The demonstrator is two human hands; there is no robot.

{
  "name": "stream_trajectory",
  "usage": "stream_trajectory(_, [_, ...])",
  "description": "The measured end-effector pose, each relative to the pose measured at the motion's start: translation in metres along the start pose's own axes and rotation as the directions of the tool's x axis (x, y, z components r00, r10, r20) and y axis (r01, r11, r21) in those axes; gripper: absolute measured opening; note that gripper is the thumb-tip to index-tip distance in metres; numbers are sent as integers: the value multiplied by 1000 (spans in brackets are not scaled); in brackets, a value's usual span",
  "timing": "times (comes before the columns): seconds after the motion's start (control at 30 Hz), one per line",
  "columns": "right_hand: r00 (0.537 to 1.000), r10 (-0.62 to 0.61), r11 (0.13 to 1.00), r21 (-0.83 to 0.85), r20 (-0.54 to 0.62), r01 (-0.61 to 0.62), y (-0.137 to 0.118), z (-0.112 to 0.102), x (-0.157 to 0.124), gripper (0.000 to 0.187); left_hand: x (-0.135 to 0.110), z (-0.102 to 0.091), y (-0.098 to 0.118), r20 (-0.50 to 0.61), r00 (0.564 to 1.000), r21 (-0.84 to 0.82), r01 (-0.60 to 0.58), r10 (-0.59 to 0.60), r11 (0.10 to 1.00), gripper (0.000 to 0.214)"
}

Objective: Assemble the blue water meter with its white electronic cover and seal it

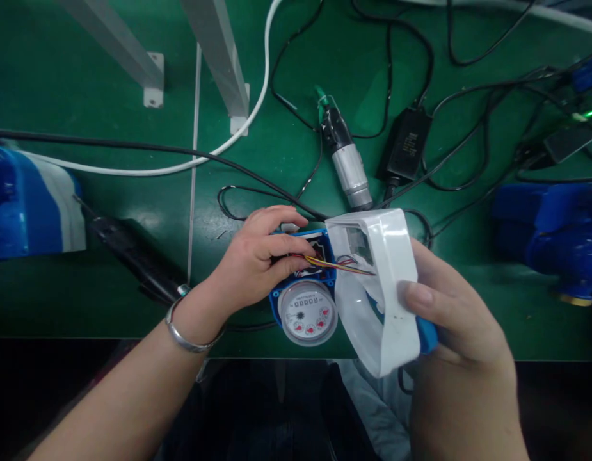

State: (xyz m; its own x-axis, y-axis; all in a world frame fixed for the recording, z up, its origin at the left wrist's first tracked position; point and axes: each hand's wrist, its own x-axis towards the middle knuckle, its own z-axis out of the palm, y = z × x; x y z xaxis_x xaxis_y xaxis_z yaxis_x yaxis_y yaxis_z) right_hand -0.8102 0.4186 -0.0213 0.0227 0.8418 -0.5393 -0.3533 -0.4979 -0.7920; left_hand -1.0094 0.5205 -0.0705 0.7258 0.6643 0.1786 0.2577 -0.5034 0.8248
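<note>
A water meter [309, 314] with a round white dial and small red pointers lies near the table's front edge, its blue housing uncovered. My left hand [264, 256] reaches over the housing's upper compartment, thumb and fingers pinched on thin coloured wires [341, 265]. These wires run from the compartment into a white plastic cover [394, 288]. My right hand [449, 301] grips that cover by its right side, thumb on the outer face, holding it tilted beside the meter. A blue part, perhaps a lid, shows under the right thumb. The left fingertips partly hide the compartment.
Behind the meter lies a silver-and-black power tool [349, 163], next to a black power adapter [408, 144] with tangled cables. A black screwdriver-like tool [132, 256] is at left. Blue meter bodies [555, 237] stand at right, another blue-and-white unit [34, 202] at far left. Metal legs [221, 57] rise behind.
</note>
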Motion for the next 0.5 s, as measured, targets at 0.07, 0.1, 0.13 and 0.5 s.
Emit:
stream_trajectory(0.07, [1000, -7, 999, -39, -23, 6, -1, 2, -1, 56, -6, 5, -1, -50, 999, -39, 15, -17, 999, 7])
stream_trajectory(0.1, [1000, -10, 998, -66, -19, 9, -2, 3, -1, 55, -8, 7, -2, -76, 997, -59, 26, -30, 998, 7])
stream_trajectory(0.13, [1000, -10, 996, -94, -9, 9, -2, 4, -1, 56, -11, 9, -3, -105, 994, -76, 34, -42, 997, 6])
stream_trajectory(0.5, [998, -58, 951, -305, -9, 52, -10, 23, -4, 53, -17, 22, -10, -322, 943, -222, 10, -83, 975, 5])
